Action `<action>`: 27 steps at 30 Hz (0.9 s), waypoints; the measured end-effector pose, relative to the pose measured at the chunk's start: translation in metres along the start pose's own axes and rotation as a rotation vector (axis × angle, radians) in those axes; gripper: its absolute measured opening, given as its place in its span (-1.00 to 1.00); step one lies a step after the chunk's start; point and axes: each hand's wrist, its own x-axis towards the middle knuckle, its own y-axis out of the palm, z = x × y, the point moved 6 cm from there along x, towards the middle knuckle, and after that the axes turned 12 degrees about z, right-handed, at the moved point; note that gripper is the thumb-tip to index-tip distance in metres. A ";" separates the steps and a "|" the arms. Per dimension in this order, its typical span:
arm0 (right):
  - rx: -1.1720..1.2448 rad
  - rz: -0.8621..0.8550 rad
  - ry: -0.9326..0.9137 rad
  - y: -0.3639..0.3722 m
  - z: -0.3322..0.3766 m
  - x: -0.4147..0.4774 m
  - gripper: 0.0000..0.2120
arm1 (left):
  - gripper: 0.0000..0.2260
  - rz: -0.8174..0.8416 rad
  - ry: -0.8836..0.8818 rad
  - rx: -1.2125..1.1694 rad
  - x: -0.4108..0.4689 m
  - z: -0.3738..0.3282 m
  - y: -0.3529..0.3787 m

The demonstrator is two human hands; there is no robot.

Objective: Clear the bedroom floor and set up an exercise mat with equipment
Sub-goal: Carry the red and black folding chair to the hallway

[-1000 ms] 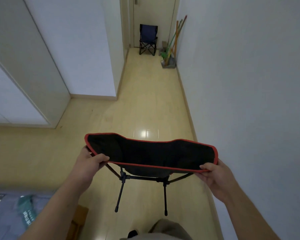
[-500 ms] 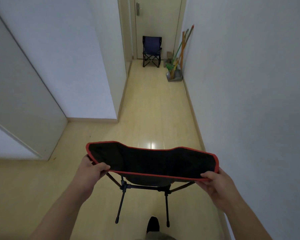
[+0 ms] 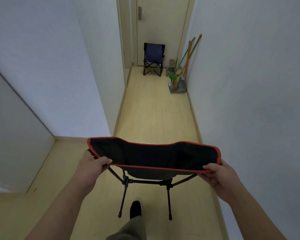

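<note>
I see the folding chair (image 3: pixel 154 154) held up in front of the body at the entry of the corridor. It has a black fabric seat with a red border and thin black legs pointing down toward the wooden floor (image 3: pixel 154 115). The left hand (image 3: pixel 93 166) grips the left corner, thumb over the border and fingers behind the fabric; the right hand (image 3: pixel 218 175) clamps the right corner in the same way. Compared with 0.5 s before, both grips are unchanged, but the blue chair (image 3: pixel 153 58) at the door (image 3: pixel 163 23) and the brooms (image 3: pixel 185 63) against the right wall look a little nearer. The dark shoe (image 3: pixel 135 209) has stepped forward and now shows between the 2 legs.
</note>
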 end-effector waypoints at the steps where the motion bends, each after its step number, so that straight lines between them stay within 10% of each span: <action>1: 0.004 -0.007 -0.001 0.003 0.009 0.019 -0.56 | -0.63 0.016 -0.001 -0.006 0.023 -0.009 0.002; 27: 0.042 -0.109 0.025 0.036 0.287 0.517 -0.65 | -0.71 0.064 -0.080 -0.002 0.560 -0.252 0.123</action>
